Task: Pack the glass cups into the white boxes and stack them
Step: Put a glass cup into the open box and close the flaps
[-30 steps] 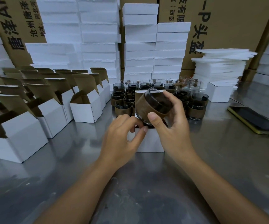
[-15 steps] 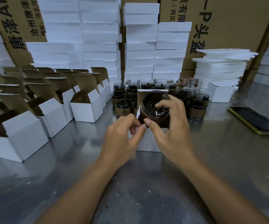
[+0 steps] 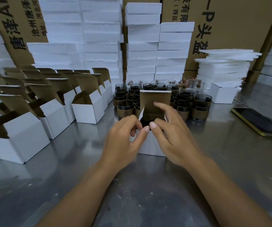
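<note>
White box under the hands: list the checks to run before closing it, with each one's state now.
1. Glass cup inside the white box: ok, its dark shape shows in the opening.
2. Cup seated fully down: cannot tell.
3. Lid flap upright, out of the way: ok.
4. Side flaps folded in: not ok, both stand up.
5. Left hand steadies the box: ok, it pinches the near rim.
6. Right hand empty: ok, fingers relaxed.

Steel table (image 3: 66, 177) bears white boxes (image 3: 89, 110), glass cups (image 3: 199, 110), phone (image 3: 259, 122).
</note>
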Demonstrator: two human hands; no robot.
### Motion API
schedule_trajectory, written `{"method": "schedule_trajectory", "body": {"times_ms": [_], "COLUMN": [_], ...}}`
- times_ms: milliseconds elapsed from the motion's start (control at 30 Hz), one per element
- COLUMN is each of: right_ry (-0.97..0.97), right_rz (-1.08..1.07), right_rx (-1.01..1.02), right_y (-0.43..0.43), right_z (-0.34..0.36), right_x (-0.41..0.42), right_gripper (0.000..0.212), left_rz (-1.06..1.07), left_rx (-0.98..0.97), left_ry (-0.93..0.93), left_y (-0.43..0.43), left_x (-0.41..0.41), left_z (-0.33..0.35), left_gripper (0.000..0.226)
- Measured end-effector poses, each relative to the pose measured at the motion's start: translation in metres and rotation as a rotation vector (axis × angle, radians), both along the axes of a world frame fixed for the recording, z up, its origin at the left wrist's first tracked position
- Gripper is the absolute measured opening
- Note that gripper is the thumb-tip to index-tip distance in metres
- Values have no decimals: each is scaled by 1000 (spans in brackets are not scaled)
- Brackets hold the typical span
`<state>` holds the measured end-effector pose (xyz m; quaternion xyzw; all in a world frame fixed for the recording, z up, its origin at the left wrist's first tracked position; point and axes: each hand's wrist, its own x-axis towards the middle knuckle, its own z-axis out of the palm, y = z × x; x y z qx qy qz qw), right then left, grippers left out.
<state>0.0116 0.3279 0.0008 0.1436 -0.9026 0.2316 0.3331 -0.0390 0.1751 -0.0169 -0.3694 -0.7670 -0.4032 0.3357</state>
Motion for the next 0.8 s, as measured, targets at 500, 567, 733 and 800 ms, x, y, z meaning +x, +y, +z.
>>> {"method": "schedule_trajectory", "body": {"times_ms": [500, 567, 733, 800], "right_ry": [-262, -305, -294, -266], "right_rz": [12, 57, 143, 150], "right_rx": [-1001, -1014, -949, -951], "right_y": [-4, -4, -4, -4], "right_z": [4, 3, 4, 4], "right_x": [-12, -13, -13, -12], "right_gripper": [50, 48, 54, 45], "left_rz": [-176, -208, -304, -301], "left_rx": [278, 273, 231, 223], "left_ry": [-771, -813, -774, -764], "left_y": [3, 3, 3, 2], "left_x": [-3, -3, 0, 1], "left_z": [9, 10, 14, 14], "left_gripper": [45, 45, 45, 42]}}
